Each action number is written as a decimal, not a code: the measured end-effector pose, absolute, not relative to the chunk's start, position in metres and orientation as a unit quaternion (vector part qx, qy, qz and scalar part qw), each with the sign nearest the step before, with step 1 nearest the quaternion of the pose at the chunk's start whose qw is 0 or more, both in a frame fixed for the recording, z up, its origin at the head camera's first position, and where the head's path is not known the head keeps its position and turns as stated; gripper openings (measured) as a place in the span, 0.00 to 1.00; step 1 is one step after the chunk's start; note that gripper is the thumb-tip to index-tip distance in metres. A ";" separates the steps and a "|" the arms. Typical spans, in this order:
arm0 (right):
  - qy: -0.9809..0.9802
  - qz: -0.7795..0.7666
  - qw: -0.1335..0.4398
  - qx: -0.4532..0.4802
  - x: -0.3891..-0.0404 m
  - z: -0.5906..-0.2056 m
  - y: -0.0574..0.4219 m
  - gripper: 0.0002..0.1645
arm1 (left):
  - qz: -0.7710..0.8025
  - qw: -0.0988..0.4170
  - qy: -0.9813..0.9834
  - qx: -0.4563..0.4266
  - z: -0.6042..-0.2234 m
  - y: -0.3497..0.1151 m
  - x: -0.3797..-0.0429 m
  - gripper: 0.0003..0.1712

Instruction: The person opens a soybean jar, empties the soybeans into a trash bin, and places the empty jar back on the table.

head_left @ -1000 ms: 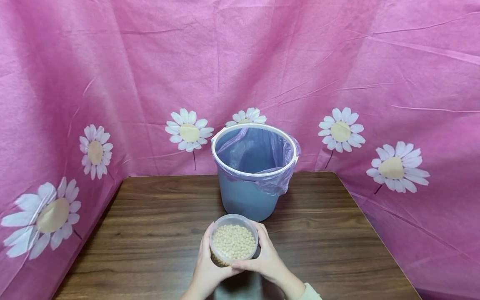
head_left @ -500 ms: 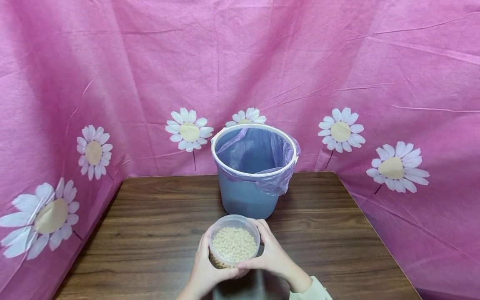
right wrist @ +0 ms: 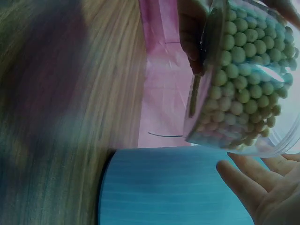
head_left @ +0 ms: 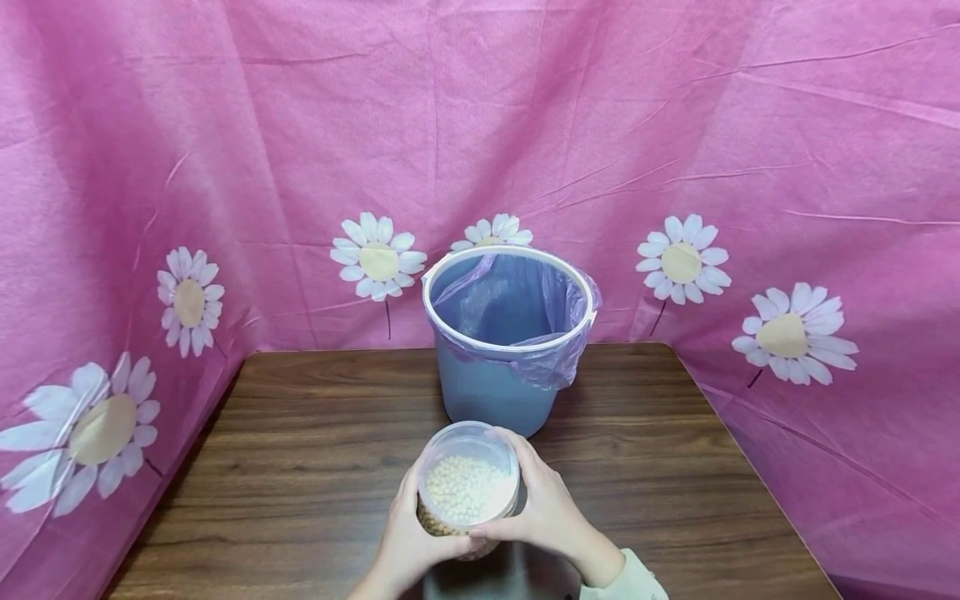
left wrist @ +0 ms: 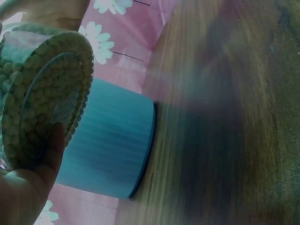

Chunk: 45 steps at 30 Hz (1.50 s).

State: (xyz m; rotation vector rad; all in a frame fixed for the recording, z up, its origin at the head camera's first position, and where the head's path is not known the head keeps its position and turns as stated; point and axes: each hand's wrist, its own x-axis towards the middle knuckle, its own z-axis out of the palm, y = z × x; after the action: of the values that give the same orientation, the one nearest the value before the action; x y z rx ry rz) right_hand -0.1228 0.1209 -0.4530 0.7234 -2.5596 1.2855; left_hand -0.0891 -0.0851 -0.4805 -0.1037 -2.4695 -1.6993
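Note:
Both hands hold a clear round plastic tub [head_left: 480,454] of pale, round, soybean-like beans [head_left: 461,490] in front of the bucket. My left hand [head_left: 408,529] grips its left side, thumb along the near side. In the left wrist view, its fingers [left wrist: 55,145] reach under the tub's base [left wrist: 51,93], which is lifted off the table. From the right, my right hand [head_left: 543,508] holds the wall, its thumb on the near side below the rim. Through the wall in the right wrist view, the beans [right wrist: 253,89] are packed up to a slanting level.
Just beyond the tub stands a blue bucket [head_left: 495,392] with a white rim ring and a purple bag liner [head_left: 551,367] folded over it. The brown wooden table [head_left: 315,442] lies beneath. A pink daisy-print cloth [head_left: 300,150] hangs behind and at both sides.
The tub has risen slightly and leans a little toward me, showing more of its far inner wall. Both hands keep hold of it. The bucket stays in place.

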 end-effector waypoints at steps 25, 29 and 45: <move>-0.790 0.561 0.136 0.206 -0.128 -0.467 0.144 0.54 | -0.612 0.075 -0.787 -0.025 -0.480 -0.093 -0.084 0.69; -0.785 0.585 0.127 0.158 -0.126 -0.473 0.153 0.52 | -0.608 0.083 -0.789 -0.020 -0.478 -0.097 -0.083 0.68; -0.803 0.583 0.122 0.031 -0.118 -0.514 0.168 0.49 | -0.589 0.125 -0.798 -0.018 -0.475 -0.113 -0.086 0.69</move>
State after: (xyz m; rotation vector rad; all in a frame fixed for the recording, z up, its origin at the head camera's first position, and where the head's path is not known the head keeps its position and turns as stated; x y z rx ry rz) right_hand -0.1180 0.1684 -0.5137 0.0899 -2.3435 1.7015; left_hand -0.0857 -0.1135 -0.4747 -0.0525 -2.3270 -1.7161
